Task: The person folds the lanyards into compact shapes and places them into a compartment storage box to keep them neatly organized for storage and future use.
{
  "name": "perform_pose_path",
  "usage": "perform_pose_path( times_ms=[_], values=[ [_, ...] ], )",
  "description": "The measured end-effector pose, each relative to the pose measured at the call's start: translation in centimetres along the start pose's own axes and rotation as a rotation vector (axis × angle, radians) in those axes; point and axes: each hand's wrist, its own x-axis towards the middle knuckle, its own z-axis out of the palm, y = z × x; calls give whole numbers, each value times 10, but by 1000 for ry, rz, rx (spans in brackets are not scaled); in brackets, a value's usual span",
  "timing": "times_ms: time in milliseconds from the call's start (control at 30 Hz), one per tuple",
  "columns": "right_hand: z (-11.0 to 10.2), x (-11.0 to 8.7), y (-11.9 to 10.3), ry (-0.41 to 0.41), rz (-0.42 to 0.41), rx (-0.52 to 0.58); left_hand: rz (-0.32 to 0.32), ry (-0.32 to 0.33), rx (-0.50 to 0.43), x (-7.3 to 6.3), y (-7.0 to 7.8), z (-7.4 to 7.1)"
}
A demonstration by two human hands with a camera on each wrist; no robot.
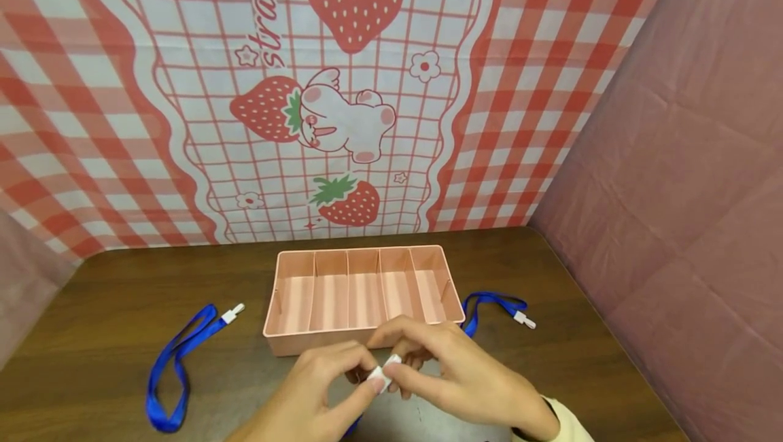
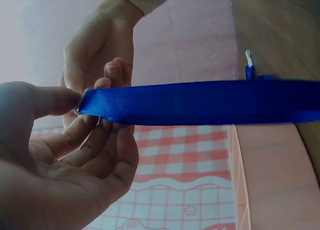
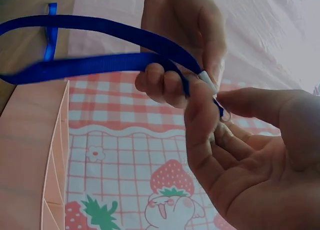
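Both hands meet over the front of the table, close in front of the pink tray. My left hand (image 1: 324,387) pinches the white clasp (image 1: 379,379) of a blue lanyard (image 2: 190,103) between thumb and fingers. From the other side, the thumb and fingers of my right hand (image 1: 459,374) pinch the white clip end beside the clasp. The lanyard's strap (image 3: 110,64) hangs down in a loop, seen in both wrist views; the head view hides most of it behind the hands. Fingertips cover much of the clip.
The pink tray (image 1: 365,337) has several narrow compartments with nothing in them. Left of it lies a second blue lanyard (image 1: 177,360) with a white clip; another blue lanyard (image 1: 489,297) lies to its right. A checked strawberry cloth (image 1: 508,88) hangs behind the wooden table (image 1: 92,333).
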Motion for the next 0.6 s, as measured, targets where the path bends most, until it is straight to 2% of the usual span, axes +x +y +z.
perform_pose_path(
  times_ms=[167,300,433,600],
  values=[
    [2,1,-1,72,-7,37,-10,5,43,0,3,1],
    [3,0,-4,138,10,37,-6,39,202,-2,5,4],
    [7,1,-7,199,-18,-30,33,103,372,-2,6,7],
    [10,1,-9,274,-37,-129,82,150,409,-2,5,7]
  ],
)
